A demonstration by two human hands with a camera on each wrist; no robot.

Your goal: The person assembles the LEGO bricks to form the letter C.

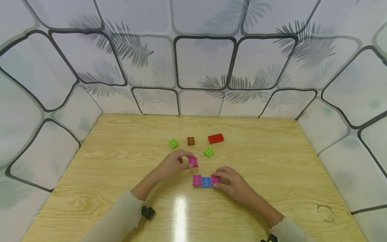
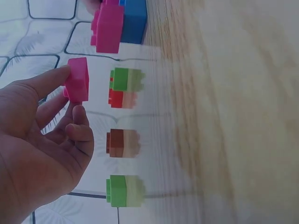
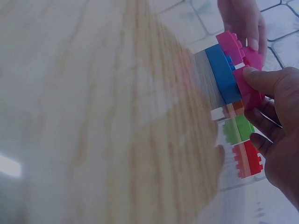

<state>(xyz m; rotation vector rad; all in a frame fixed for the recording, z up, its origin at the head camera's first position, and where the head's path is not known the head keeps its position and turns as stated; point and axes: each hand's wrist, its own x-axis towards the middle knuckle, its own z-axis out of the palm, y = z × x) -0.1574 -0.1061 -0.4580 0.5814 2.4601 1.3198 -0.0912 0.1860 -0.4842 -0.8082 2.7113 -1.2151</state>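
My left hand (image 1: 175, 162) pinches a small pink toy brick (image 2: 78, 80) between thumb and fingers, held above the table. In front of me sits a blue brick (image 1: 206, 182) with one pink brick (image 1: 197, 180) on its left end and another pink brick (image 3: 251, 87) at its right end. My right hand (image 1: 231, 183) grips that right-end pink brick with thumb and fingertips. Studs of the blue brick show between the two pink ones.
Farther back on the wooden table (image 1: 136, 134) lie a green brick (image 1: 173, 143), a brown brick (image 1: 190, 140), a red brick (image 1: 215, 138) and a second green brick (image 1: 208, 152). A patterned white wall (image 1: 205, 64) rises behind and along both sides.
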